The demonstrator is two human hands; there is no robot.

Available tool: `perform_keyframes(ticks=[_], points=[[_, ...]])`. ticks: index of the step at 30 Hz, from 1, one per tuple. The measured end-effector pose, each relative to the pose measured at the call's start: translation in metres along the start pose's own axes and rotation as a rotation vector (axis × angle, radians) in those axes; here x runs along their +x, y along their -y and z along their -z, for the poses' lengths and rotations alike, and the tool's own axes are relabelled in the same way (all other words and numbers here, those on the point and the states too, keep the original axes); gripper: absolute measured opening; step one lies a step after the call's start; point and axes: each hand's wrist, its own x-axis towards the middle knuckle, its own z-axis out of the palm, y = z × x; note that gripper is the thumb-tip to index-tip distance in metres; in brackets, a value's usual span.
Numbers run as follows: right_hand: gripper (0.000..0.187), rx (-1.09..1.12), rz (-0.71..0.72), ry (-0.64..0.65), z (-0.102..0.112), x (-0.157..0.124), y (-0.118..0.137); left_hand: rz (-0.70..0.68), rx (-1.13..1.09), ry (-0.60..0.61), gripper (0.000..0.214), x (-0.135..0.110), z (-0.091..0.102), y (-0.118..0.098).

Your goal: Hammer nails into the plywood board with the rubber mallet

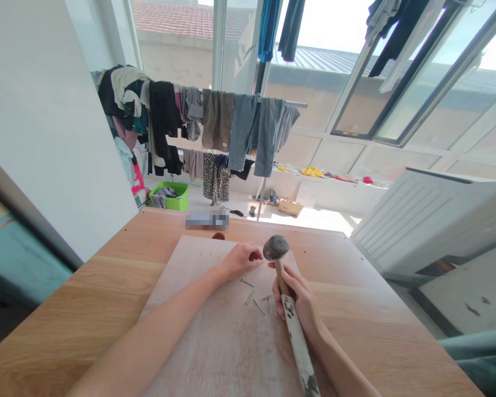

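Note:
My right hand (301, 298) is wrapped around the handle of a hammer (291, 317), just below its rounded dark grey head. The handle is bare wood near the head and worn, whitish further down, slanting toward the lower right. Fingers curled and pinched, my left hand (243, 261) rests over the far part of a whitish wooden board (215, 336), left of the hammer head. What its fingertips hold, if anything, is too small to make out. Several loose nails (259, 306) lie on the board between my two hands.
The board lies on a wooden table (107, 286). Near its far edge are a blurred-out box-like item (207, 219) and a small brown round object (219, 236). Beyond stand a laundry rack with hanging clothes (218, 121) and a green basket (179, 190); a white ribbed panel (421, 220) is at right.

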Motion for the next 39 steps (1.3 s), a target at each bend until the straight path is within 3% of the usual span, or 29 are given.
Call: perform_keyframes(ticks=[25,39], points=[[0.058,0.020,0.021,-0.013,0.0038,0.0018,-0.0066,-0.027,-0.011,0.002,0.006,0.0001,-0.0020,0.0054],[0.063,-0.006,-0.043,0.026,0.0000,-0.0009,-0.0009,-0.043,0.010,0.011,0.008,0.0004,-0.0005,0.0004]])
